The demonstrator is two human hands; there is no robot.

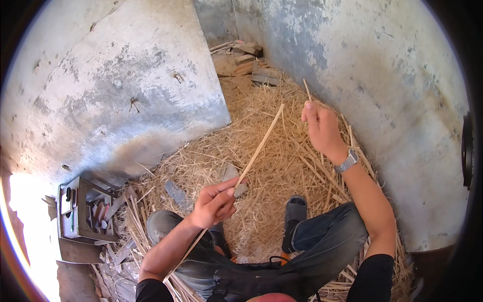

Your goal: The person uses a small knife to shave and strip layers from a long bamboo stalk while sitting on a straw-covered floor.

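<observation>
One pale strip [259, 146] in left hand [214, 204], one sliver [307, 89] in right hand [323, 130].

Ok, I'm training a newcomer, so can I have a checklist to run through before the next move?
1. Left hand grip: ok, closed on the long strip.
2. Right hand grip: ok, closed on the thin stick.
3. Strip and stick apart: ok, a gap shows between them.
4. Tidy footing: not ok, loose straw lies around the sandal.
5. Strip free of splinters: cannot tell, too fine to see.

strip [262, 143] (partly) hidden in left hand [215, 204]
</observation>
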